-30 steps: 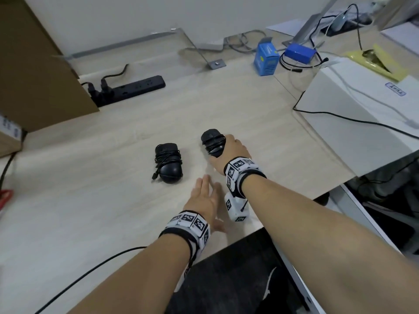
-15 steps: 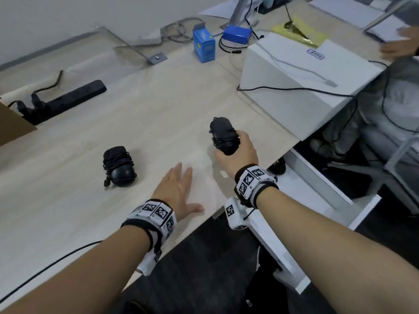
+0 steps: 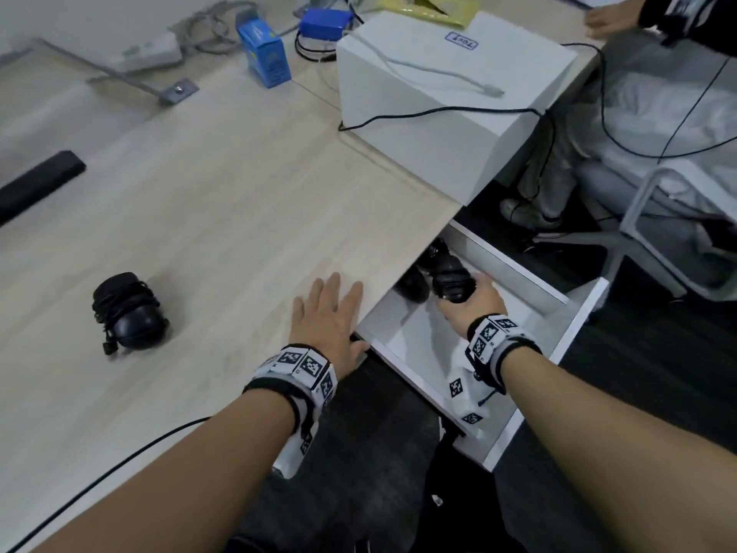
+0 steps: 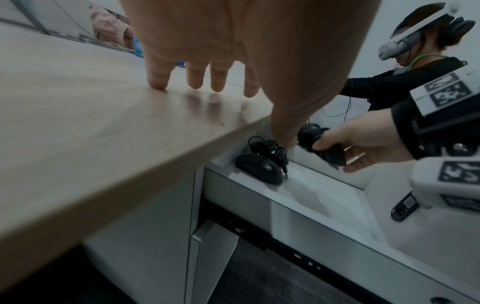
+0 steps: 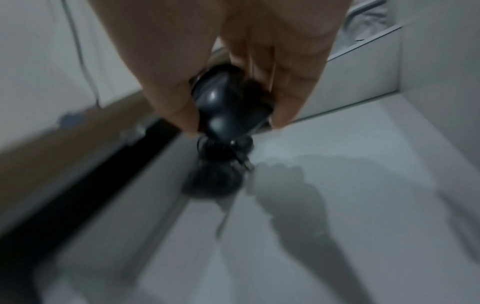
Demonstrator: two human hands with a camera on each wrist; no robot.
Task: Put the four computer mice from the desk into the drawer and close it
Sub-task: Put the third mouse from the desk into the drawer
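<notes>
The right hand (image 3: pixel 474 309) grips a black mouse (image 3: pixel 452 279) with its cable wound round it, thumb on one side and fingers on the other, and holds it above the floor of the open white drawer (image 3: pixel 574 325), close under the front edge of the desk (image 3: pixel 239 201). Just beside it, toward the desk edge, another black mouse with a loose cable (image 4: pixel 262 168) lies on the drawer floor, partly tucked beneath the desktop overhang. The near part of the drawer floor, between that mouse and the drawer front, is bare. The left hand (image 3: pixel 325 313) lies flat on the desk right at its front edge, fingers straight and slightly spread, holding nothing, thumb hanging over the edge. One more cable-wrapped mouse (image 3: pixel 127 309) sits on the desktop well to the left of that hand, with bare wood between them. A white box (image 3: pixel 438 125) stands on the desk's right end, over the drawer's far side.
</notes>
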